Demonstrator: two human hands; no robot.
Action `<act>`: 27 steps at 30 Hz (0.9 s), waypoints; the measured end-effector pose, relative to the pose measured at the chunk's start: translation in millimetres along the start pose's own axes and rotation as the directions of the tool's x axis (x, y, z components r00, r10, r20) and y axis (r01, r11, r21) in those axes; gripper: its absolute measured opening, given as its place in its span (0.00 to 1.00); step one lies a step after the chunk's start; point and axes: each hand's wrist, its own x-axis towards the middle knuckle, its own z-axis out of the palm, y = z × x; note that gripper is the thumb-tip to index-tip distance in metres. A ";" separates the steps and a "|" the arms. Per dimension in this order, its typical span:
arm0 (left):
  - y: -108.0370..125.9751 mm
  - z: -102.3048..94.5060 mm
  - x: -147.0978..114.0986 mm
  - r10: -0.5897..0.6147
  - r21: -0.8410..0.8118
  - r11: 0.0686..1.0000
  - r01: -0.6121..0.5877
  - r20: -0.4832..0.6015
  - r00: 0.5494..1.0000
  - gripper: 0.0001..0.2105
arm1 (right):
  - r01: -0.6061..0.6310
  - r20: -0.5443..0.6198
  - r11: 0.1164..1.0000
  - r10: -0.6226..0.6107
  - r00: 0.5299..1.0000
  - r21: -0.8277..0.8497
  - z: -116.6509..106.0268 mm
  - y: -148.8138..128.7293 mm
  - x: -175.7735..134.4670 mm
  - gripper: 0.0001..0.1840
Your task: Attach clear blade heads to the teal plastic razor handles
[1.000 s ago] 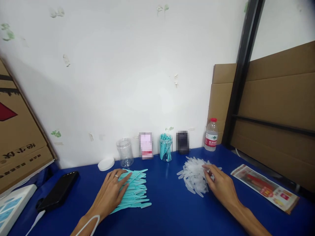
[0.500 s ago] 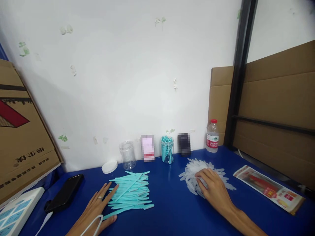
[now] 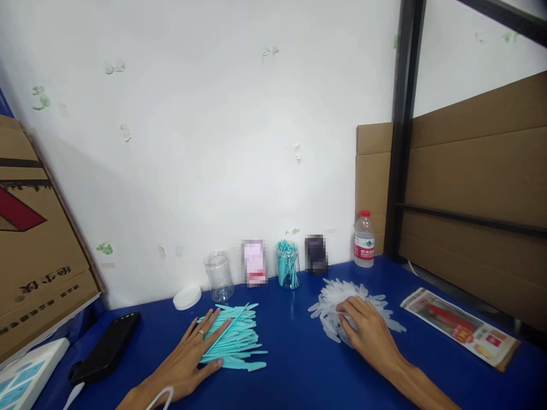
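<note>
My left hand lies with fingers spread over the left side of a pile of teal eyebrow razors, a ring on one finger and a white cord at the wrist. The razors lie mostly side by side, handles running left to right. To the right, my right hand reaches into a heap of translucent plastic blade caps. Its fingers are curled and drawn together; what lies between the fingertips is hidden. A clear jar holding teal sticks stands upright behind the two piles.
Along the wall stand an empty clear jar, its white lid, two blurred upright cards and a water bottle. A black power bank lies at left, a printed packet at right. Cardboard flanks the blue table.
My left hand has slid right and forward onto the razors, shifting some of the near ones. My right hand stays at the caps. The view has shifted slightly.
</note>
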 end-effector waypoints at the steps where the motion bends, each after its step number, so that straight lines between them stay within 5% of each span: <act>1: 2.5 2.4 3.8 0.000 -0.004 1.000 0.000 -0.007 1.000 0.32 | -0.003 0.001 1.000 0.003 1.000 -0.001 -0.4 0.2 0.3 0.09; 12: 9.9 28.2 36.9 -0.031 -0.059 0.998 0.026 -0.086 0.996 0.34 | -0.033 0.028 0.999 0.034 0.999 -0.024 1.0 8.1 -0.8 0.09; 21: -12.7 36.2 34.9 -0.055 -0.129 0.990 0.048 -0.050 0.997 0.51 | -0.041 0.045 0.999 0.042 0.998 -0.016 -0.5 5.4 0.0 0.09; 27: -11.5 24.3 33.3 -0.125 -0.129 0.984 0.119 -0.040 0.991 0.43 | -0.045 0.045 0.999 0.046 0.998 -0.004 0.1 6.3 -0.5 0.08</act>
